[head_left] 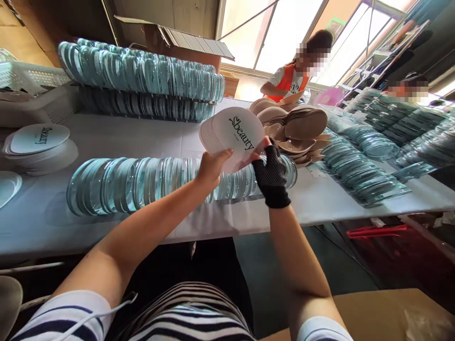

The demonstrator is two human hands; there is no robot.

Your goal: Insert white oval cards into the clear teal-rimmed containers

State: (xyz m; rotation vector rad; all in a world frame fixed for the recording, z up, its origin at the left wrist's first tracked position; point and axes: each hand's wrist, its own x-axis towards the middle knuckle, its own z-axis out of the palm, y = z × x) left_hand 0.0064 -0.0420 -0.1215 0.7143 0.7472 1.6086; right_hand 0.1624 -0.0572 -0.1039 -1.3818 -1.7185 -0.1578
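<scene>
Head-camera view shows the bare left hand (210,166) gripping the near edge of a fanned stack of white rounded cards printed "Sbeauty" (232,135), while the right hand in a black fingerless glove (270,173) pinches its right edge, above the near row of clear bluish plastic discs (142,182). Farther right lies a pile of beige shallow trays (300,128); at the table's far end, a person in an orange vest (289,80).
</scene>
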